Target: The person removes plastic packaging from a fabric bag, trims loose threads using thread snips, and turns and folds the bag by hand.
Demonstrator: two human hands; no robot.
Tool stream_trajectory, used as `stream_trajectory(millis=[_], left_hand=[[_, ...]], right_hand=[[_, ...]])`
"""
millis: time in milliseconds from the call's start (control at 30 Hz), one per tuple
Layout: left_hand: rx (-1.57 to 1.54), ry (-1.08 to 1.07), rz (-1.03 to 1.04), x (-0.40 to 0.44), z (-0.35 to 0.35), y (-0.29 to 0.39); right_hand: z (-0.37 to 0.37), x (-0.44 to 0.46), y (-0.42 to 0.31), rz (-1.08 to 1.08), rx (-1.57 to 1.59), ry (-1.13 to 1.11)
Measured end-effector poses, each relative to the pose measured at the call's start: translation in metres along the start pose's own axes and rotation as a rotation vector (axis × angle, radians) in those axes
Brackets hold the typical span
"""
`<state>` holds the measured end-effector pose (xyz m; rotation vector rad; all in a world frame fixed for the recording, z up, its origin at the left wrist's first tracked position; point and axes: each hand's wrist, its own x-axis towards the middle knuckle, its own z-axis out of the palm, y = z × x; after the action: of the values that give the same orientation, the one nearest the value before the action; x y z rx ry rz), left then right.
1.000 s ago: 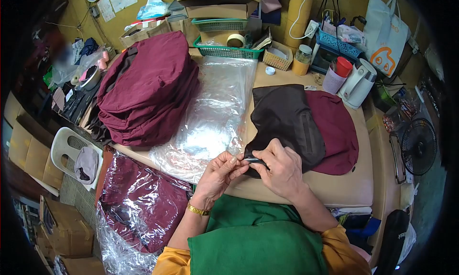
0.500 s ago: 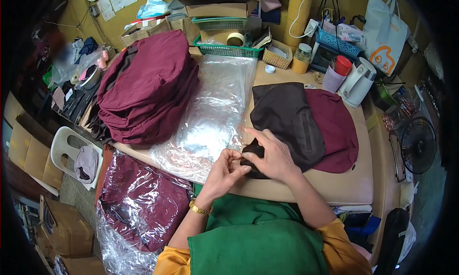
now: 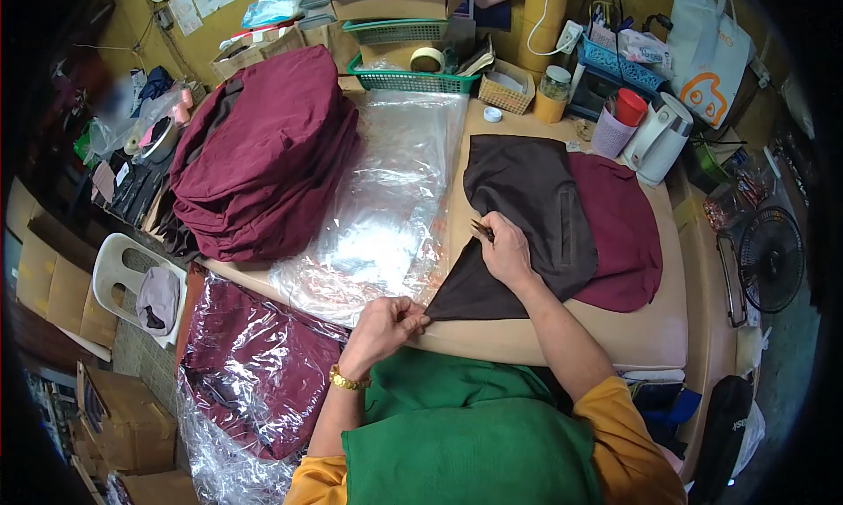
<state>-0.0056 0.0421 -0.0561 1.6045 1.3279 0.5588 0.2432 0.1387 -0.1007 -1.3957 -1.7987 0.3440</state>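
Drawn apart since earlier | left hand (image 3: 384, 328) pinching dark cloth (image 3: 518, 193) corner | right hand (image 3: 507, 250) gripping small tool (image 3: 480, 229)

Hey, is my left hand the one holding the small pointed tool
No, the right hand holds the small pointed tool, while the left hand pinches a corner of the dark cloth.

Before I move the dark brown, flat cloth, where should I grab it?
Probably pinch the dark brown cloth by its far-left corner, from the left: it lies flat and free on the tan tabletop, while the left grip has the pointed near corner.
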Motion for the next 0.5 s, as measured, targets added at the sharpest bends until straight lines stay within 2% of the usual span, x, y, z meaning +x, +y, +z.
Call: stream_trajectory(millis=[100,167,200,267,300,367,500], left_hand=[[-0.036,-0.028,-0.012,-0.002,-0.005,-0.005],[-0.255,0.09,0.02,0.0,0.0,-0.012],[-0.254,0.094,0.019,0.001,0.004,-0.015],[-0.889,0.033,0.02,0.006,0.015,-0.015],[-0.888,0.033,0.024,0.007,0.018,-0.009],[-1.347,-0.033,0.053,0.005,0.024,0.006],[-1.394,-0.11,0.107,0.004,0.023,0.019]], right_hand=[[0.001,0.001,0.004,0.002,0.018,0.025],[0.0,0.003,0.003,0.002,0.048,0.058],[0.001,0.004,0.002,-0.001,0.051,0.057],[0.0,0.004,0.002,-0.02,0.055,0.107],[0.001,0.005,0.004,-0.023,0.056,0.11],[0.001,0.005,0.006,0.04,0.108,0.09],[-0.022,0.003,-0.031,0.12,0.146,0.074]])
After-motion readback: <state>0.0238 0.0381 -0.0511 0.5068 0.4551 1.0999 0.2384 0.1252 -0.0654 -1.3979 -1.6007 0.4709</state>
